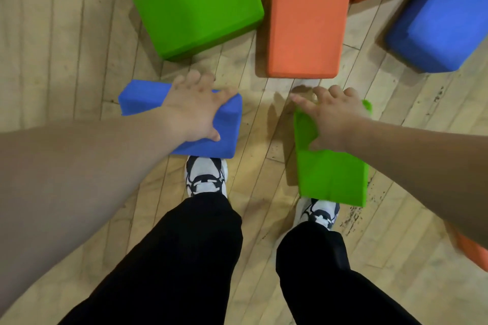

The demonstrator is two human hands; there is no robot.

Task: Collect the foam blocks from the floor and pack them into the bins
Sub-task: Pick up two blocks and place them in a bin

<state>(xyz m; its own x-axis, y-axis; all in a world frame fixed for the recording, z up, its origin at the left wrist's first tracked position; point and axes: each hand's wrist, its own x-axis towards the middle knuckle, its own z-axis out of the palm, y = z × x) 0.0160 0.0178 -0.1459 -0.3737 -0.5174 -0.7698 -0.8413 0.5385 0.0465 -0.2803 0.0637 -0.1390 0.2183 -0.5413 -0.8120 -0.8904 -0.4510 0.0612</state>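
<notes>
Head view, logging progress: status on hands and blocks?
Left hand grips blue rectangular foam block. Right hand grips green rectangular foam block. Orange foam block ahead; no bin visible.

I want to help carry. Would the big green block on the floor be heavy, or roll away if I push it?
Probably light: the left hand holds a smaller blue block alone. The big green block likely won't roll, since its faces are flat. It would probably slide on the wooden floor.

Left hand (192,109) and right hand (336,116) — both curled in grip.
</notes>
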